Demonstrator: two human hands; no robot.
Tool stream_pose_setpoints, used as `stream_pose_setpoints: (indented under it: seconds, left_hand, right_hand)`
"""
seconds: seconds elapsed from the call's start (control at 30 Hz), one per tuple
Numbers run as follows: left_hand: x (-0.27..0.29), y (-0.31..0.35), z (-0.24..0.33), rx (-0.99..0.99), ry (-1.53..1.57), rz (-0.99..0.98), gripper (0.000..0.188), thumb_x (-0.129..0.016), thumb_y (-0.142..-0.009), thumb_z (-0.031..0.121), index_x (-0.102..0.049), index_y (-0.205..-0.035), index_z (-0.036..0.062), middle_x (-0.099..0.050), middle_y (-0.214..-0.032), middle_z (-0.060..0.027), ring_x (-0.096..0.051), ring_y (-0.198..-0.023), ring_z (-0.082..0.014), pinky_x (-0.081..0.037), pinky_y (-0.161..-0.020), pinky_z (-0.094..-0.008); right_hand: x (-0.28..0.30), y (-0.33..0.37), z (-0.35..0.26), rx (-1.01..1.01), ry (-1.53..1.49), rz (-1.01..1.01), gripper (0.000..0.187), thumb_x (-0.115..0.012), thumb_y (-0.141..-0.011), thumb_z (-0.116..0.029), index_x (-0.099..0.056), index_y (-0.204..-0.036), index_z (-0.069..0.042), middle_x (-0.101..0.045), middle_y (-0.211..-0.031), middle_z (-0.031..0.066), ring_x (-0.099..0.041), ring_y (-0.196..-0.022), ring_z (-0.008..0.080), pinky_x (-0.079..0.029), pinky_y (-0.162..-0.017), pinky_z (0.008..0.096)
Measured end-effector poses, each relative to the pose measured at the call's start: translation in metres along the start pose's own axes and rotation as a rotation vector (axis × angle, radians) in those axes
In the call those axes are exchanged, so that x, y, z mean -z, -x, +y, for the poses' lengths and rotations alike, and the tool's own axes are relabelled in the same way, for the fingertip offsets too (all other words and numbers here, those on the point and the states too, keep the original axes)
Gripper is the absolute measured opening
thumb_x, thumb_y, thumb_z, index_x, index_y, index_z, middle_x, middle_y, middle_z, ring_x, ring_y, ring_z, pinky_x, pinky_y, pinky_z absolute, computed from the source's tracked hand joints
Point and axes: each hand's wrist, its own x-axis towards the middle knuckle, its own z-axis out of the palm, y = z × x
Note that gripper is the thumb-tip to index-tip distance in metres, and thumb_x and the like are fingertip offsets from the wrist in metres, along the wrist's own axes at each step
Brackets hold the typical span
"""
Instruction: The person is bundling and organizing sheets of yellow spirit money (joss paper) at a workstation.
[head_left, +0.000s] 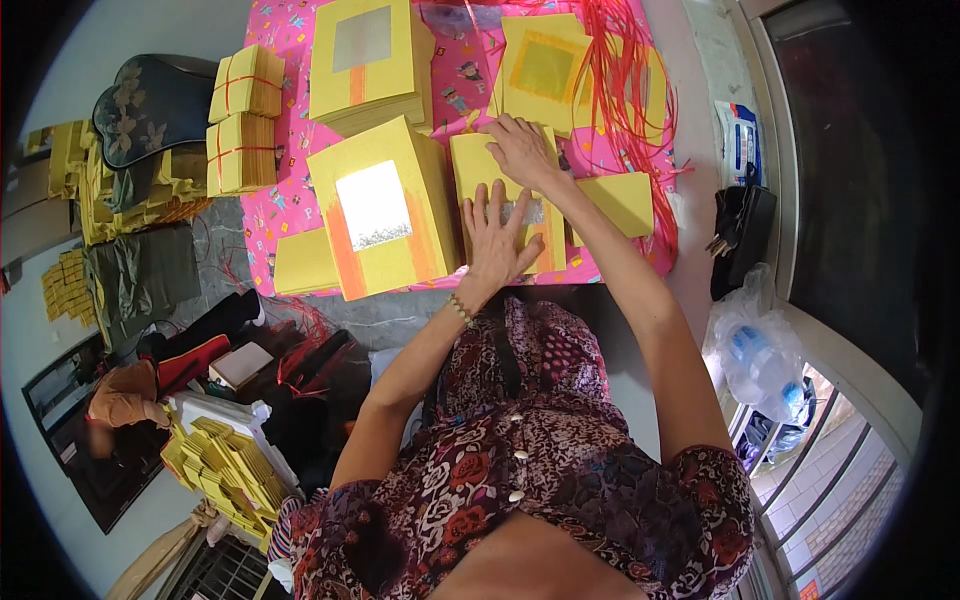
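Observation:
A small stack of yellow joss paper (545,262) lies at the near edge of the table, a silver patch and an orange band on its top sheet. My left hand (495,238) rests on the patch with fingers spread flat. Beyond it, my right hand (525,155) bends over the stack's far end, fingers apart, close to a thin yellow strip (471,122). Just left of my hands stands a taller stack of yellow paper (425,262) with a shiny silver square. A plain yellow stack (620,205) sits to the right, partly behind my right forearm.
Red strings (625,90) hang over the far right of the pink patterned tablecloth (290,225). Another large stack (335,95) and tied bundles (242,155) stand at the far left. A dark stool (150,110) is left of the table; a barred window (820,480) is at right.

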Motion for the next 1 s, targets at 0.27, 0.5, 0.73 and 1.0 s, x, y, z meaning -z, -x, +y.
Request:
stream_pose_setpoints:
  seconds: [0.27, 0.5, 0.73, 1.0]
  left_hand:
    - [-0.002, 0.006, -0.004, 0.0, 0.064, 0.068, 0.073, -0.066, -0.079, 0.05, -0.045, -0.142, 0.0188, -0.031, -0.137, -0.0247, -0.021, -0.134, -0.0486, -0.015, -0.109, -0.0656]
    - [-0.001, 0.004, -0.002, -0.031, 0.052, 0.061, 0.075, -0.066, -0.078, 0.05, -0.044, -0.143, 0.0203, -0.032, -0.135, -0.0231, -0.022, -0.133, -0.0473, -0.016, -0.109, -0.0648]
    - [-0.002, 0.003, -0.004, -0.024, 0.039, 0.037, 0.078, -0.066, -0.077, 0.048, -0.041, -0.146, 0.0213, -0.036, -0.135, -0.0247, -0.021, -0.135, -0.0477, -0.014, -0.11, -0.0645]
    - [-0.005, 0.005, -0.013, -0.025, 0.143, 0.074, 0.078, -0.066, -0.079, 0.049, -0.042, -0.138, 0.005, -0.032, -0.14, -0.024, -0.02, -0.134, -0.0503, -0.02, -0.109, -0.0637]
  right_hand:
    - [0.023, 0.066, -0.017, -0.063, -0.031, 0.479, 0.03, -0.067, -0.084, -0.013, -0.056, -0.112, -0.006, -0.052, -0.108, 0.0152, -0.051, -0.106, 0.0336, -0.043, -0.088, 0.0452]
    - [0.004, 0.111, -0.003, -0.464, -0.378, 0.453, 0.029, -0.069, -0.086, -0.017, -0.052, -0.106, -0.003, -0.054, -0.093, 0.0112, -0.055, -0.078, 0.0231, -0.047, -0.068, 0.0365]
    - [-0.011, 0.109, 0.005, -0.615, -0.541, 0.464, 0.033, -0.073, -0.084, -0.017, -0.052, -0.104, -0.002, -0.055, -0.079, 0.0056, -0.053, -0.067, 0.0156, -0.046, -0.061, 0.0315]
    - [-0.022, 0.112, 0.009, -0.524, -0.445, 0.534, 0.029, -0.071, -0.086, -0.016, -0.053, -0.104, -0.002, -0.056, -0.077, 0.0056, -0.053, -0.069, 0.0177, -0.046, -0.063, 0.0329]
